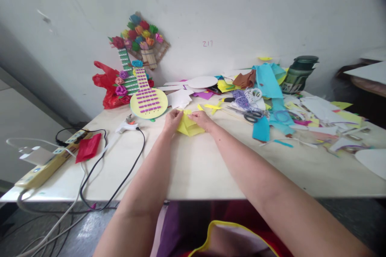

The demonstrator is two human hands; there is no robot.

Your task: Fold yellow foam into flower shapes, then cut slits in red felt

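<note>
Here, left hand (pixel 173 120), right hand (pixel 202 119): fingers clamped on yellow sheet (pixel 189 127); scissors (pixel 253 117) lying rightward.

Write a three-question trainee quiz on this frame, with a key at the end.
1. What colour is the sheet that the left hand and right hand both hold?
2. True or false: the scissors lie to the right of both hands.
3. The bottle at the back of the table is: (a) red, (b) green, (c) white.

Key: 1. Yellow; 2. True; 3. b.
</note>
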